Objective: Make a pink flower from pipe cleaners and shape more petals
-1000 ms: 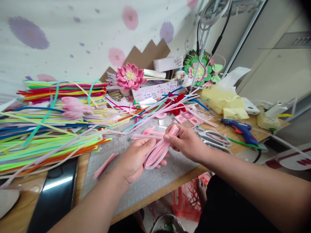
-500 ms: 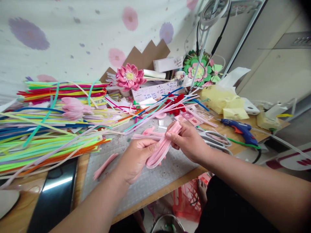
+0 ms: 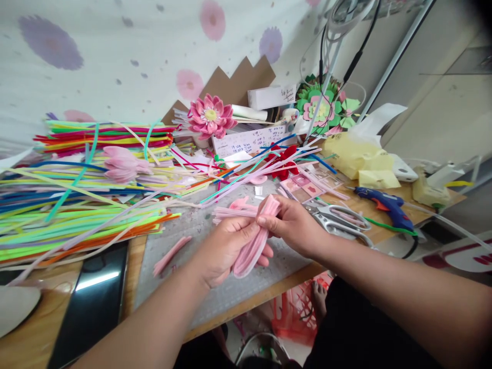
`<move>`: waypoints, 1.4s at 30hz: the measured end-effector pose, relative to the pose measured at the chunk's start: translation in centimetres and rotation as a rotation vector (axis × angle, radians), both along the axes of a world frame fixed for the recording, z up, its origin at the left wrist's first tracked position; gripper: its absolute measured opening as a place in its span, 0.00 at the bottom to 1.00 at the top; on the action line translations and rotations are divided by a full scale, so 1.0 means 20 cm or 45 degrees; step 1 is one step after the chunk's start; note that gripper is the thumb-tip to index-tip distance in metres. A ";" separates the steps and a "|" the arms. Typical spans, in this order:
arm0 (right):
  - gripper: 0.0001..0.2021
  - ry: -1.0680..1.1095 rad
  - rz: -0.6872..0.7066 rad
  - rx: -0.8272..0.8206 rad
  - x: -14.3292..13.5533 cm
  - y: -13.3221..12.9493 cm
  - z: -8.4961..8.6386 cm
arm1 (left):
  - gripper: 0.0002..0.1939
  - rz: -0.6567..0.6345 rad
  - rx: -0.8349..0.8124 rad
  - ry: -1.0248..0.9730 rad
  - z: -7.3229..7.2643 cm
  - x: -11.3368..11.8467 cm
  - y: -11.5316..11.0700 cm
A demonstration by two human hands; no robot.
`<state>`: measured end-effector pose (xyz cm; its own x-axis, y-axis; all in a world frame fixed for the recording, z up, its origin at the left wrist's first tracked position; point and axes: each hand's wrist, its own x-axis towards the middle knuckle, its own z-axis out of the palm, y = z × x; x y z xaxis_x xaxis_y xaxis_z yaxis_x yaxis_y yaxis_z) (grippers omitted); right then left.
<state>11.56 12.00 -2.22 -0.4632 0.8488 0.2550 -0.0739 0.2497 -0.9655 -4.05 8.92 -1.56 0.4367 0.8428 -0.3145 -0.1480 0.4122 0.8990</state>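
Observation:
Between my two hands is a petal of pink pipe cleaners [image 3: 250, 255], bent into a narrow loop with its rounded end hanging down toward me. My left hand [image 3: 229, 246] pinches it along the middle, thumb on top and fingers behind. My right hand [image 3: 289, 224] grips the upper end, with its thumb pressed near my left thumb. Behind my hands, more pink pipe cleaners [image 3: 226, 212] lie on the grey cutting mat [image 3: 161, 292]. A short pink bundle [image 3: 171, 255] rests on the mat to the left.
Heaps of coloured pipe cleaners [image 3: 77, 220] cover the left side, with a pink flower bud [image 3: 123, 165] on top. Scissors [image 3: 342, 218] and a blue glue gun [image 3: 388, 207] lie at right. A finished pink flower [image 3: 211, 117] stands behind. A dark phone-like slab [image 3: 90, 302] sits front left.
My hands have drawn closer together on the pink petal, my left sliding up toward the right. The petal's loop now hangs slightly lower. The whole view has shifted a little.

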 end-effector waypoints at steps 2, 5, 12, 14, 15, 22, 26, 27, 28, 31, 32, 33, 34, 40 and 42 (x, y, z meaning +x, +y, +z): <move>0.07 -0.002 0.016 -0.017 0.00 0.00 0.00 | 0.11 -0.014 -0.007 -0.009 -0.01 0.00 0.00; 0.06 -0.005 0.042 -0.042 0.00 0.00 0.01 | 0.11 -0.064 -0.027 -0.057 -0.02 0.00 0.00; 0.07 0.054 0.111 -0.116 0.01 0.00 0.01 | 0.11 -0.150 -0.014 -0.141 -0.05 -0.01 0.01; 0.08 0.068 0.153 -0.151 0.01 0.00 0.00 | 0.10 -0.154 -0.011 -0.158 -0.05 -0.01 0.01; 0.09 0.075 0.179 -0.168 0.01 0.00 0.00 | 0.09 -0.147 -0.017 -0.173 -0.05 0.00 0.01; 0.11 0.066 0.235 -0.141 0.02 0.00 0.01 | 0.10 -0.240 -0.036 -0.231 -0.03 -0.01 0.00; 0.11 0.073 0.293 -0.151 0.03 0.00 0.04 | 0.10 -0.248 -0.024 -0.226 -0.02 -0.01 0.00; 0.10 0.064 0.327 -0.155 0.04 0.00 0.04 | 0.10 -0.242 -0.029 -0.216 -0.02 -0.01 0.00; 0.09 0.042 0.365 -0.151 0.05 0.01 0.05 | 0.10 -0.234 -0.035 -0.202 -0.02 -0.01 0.00; 0.07 -0.119 0.449 -0.060 0.10 0.03 0.08 | 0.10 -0.222 -0.047 -0.172 -0.01 -0.02 0.00; 0.06 -0.182 0.459 -0.005 0.11 0.03 0.09 | 0.10 -0.231 -0.049 -0.170 -0.01 -0.02 0.00; 0.06 -0.239 0.462 0.057 0.13 0.04 0.10 | 0.10 -0.249 -0.049 -0.171 -0.01 -0.02 0.00; 0.06 -0.289 0.460 0.122 0.14 0.04 0.11 | 0.10 -0.270 -0.055 -0.172 -0.01 -0.02 0.00; 0.04 -0.482 0.426 0.481 0.16 0.05 0.14 | 0.12 -0.347 -0.135 -0.209 -0.01 -0.02 -0.01; 0.04 -0.511 0.449 0.509 0.16 0.04 0.14 | 0.12 -0.380 -0.145 -0.207 -0.02 -0.02 -0.02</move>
